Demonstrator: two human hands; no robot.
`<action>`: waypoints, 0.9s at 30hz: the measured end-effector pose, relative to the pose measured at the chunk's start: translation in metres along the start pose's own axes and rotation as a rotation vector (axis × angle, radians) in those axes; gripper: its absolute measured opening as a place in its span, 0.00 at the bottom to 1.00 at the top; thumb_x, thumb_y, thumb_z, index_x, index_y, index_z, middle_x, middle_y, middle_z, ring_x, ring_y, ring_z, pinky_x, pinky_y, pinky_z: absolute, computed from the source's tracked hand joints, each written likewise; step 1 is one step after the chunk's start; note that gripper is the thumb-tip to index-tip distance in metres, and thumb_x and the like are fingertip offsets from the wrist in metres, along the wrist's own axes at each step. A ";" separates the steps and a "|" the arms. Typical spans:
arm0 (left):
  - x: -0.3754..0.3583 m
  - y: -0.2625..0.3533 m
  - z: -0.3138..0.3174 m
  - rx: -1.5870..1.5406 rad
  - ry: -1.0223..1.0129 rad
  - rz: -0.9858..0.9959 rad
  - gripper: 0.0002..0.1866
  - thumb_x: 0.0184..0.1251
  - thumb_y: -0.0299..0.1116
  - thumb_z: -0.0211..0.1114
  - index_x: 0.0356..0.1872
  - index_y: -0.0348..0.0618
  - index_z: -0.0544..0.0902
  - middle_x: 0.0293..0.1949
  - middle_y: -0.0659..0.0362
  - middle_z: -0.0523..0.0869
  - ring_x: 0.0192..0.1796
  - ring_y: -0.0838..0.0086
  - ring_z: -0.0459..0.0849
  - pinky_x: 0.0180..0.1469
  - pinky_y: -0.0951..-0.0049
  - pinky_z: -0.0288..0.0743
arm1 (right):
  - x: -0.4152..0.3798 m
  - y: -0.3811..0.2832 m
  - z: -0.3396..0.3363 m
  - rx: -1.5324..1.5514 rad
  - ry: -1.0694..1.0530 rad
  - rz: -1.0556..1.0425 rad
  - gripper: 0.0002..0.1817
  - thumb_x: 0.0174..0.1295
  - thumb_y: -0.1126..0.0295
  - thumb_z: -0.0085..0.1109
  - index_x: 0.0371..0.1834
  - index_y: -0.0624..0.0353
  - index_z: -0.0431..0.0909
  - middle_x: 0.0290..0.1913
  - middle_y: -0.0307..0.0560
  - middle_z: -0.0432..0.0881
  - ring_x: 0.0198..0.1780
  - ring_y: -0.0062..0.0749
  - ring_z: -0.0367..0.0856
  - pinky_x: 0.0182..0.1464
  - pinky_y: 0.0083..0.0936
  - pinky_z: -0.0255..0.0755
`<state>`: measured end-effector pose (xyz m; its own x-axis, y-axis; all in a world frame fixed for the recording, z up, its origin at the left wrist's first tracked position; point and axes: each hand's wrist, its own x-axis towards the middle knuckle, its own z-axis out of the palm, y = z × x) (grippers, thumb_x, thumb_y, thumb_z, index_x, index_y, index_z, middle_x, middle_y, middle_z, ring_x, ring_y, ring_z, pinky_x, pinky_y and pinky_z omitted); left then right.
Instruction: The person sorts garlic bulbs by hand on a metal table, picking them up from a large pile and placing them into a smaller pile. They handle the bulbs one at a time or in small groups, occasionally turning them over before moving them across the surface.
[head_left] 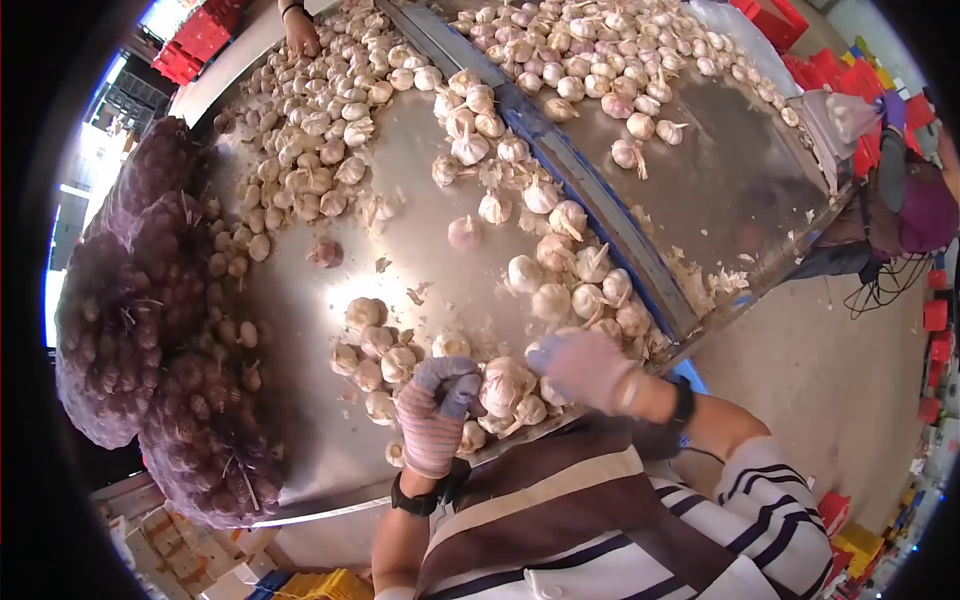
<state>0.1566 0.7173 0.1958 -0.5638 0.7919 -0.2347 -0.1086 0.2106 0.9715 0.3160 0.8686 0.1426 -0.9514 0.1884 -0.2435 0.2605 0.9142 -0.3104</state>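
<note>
My left hand [438, 412], in a striped knit glove, is closed at the near edge of the metal table, its curled fingertips against a large garlic bulb [506, 386]. My right hand [588, 370], also gloved, is smeared by motion just right of that bulb; its fingers cannot be made out. Loose garlic bulbs [552, 301] lie in front of it along the divider. A smaller cluster of bulbs [377, 342] sits beyond my left hand. Bits of dry skin [418, 293] are scattered over the metal.
Purple net sacks of bulbs [165, 330] are stacked at the left edge. A blue-edged metal divider [590, 200] splits the table, with more garlic [600, 60] past it. Another person's hand [301, 35] touches the far pile. At right stands a person in dark clothing [880, 215].
</note>
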 end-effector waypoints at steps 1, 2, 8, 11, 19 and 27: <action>0.001 -0.001 0.000 0.019 0.003 0.015 0.06 0.63 0.22 0.62 0.40 0.37 0.79 0.28 0.61 0.83 0.26 0.82 0.80 0.30 0.81 0.74 | 0.013 -0.004 0.008 -0.093 -0.014 -0.015 0.08 0.54 0.65 0.57 0.36 0.54 0.75 0.37 0.49 0.78 0.36 0.42 0.82 0.34 0.35 0.77; 0.002 0.000 -0.002 0.020 0.004 0.016 0.06 0.63 0.22 0.62 0.40 0.37 0.79 0.28 0.61 0.83 0.26 0.82 0.80 0.30 0.81 0.74 | 0.021 -0.004 0.011 -0.093 -0.013 -0.016 0.08 0.54 0.65 0.57 0.36 0.54 0.75 0.37 0.49 0.78 0.36 0.42 0.82 0.34 0.35 0.77; 0.006 -0.002 -0.014 0.070 0.048 0.038 0.06 0.64 0.22 0.61 0.41 0.37 0.78 0.27 0.61 0.82 0.24 0.81 0.80 0.29 0.80 0.74 | 0.025 0.027 -0.027 0.358 -0.191 0.136 0.10 0.55 0.64 0.57 0.36 0.57 0.77 0.39 0.54 0.80 0.40 0.53 0.82 0.39 0.42 0.76; 0.013 -0.007 -0.019 -0.058 0.083 -0.013 0.07 0.64 0.25 0.62 0.41 0.37 0.78 0.26 0.61 0.82 0.24 0.80 0.80 0.28 0.80 0.74 | 0.010 0.045 -0.056 0.389 0.113 0.262 0.10 0.56 0.65 0.55 0.36 0.58 0.74 0.35 0.57 0.78 0.38 0.52 0.81 0.39 0.42 0.75; 0.031 -0.005 -0.018 -0.039 0.054 0.018 0.05 0.63 0.25 0.64 0.39 0.38 0.80 0.27 0.62 0.81 0.24 0.83 0.78 0.29 0.82 0.73 | 0.064 0.036 -0.025 0.034 -0.269 0.310 0.17 0.57 0.60 0.57 0.46 0.57 0.73 0.42 0.57 0.80 0.42 0.48 0.83 0.40 0.40 0.78; 0.034 0.005 -0.017 -0.038 0.066 0.031 0.06 0.65 0.20 0.58 0.41 0.39 0.78 0.28 0.61 0.80 0.25 0.81 0.79 0.29 0.81 0.74 | -0.052 0.045 -0.118 0.172 -0.540 0.076 0.46 0.45 0.41 0.67 0.68 0.45 0.62 0.64 0.50 0.67 0.57 0.44 0.76 0.53 0.37 0.74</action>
<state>0.1230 0.7357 0.1934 -0.6202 0.7579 -0.2026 -0.1200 0.1636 0.9792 0.3584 0.9421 0.2495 -0.7219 0.0006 -0.6920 0.3911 0.8254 -0.4072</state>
